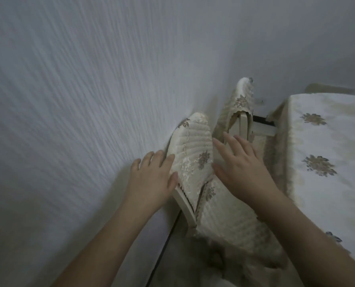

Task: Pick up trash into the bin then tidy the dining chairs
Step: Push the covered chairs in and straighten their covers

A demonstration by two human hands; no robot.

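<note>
Now both hands' grip open: left hand [151, 179], right hand [242, 164] flanking chair back [195, 154].

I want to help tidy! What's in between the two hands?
In the head view, the nearer chair's covered backrest lies between the left hand and the right hand, both held open at its sides.

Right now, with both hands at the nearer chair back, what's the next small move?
Probably close both hands on the nearer chair back and ease it toward the table. The left hand and right hand flank it with straight fingers, gripping nothing, and it sits close to the wall.
</note>
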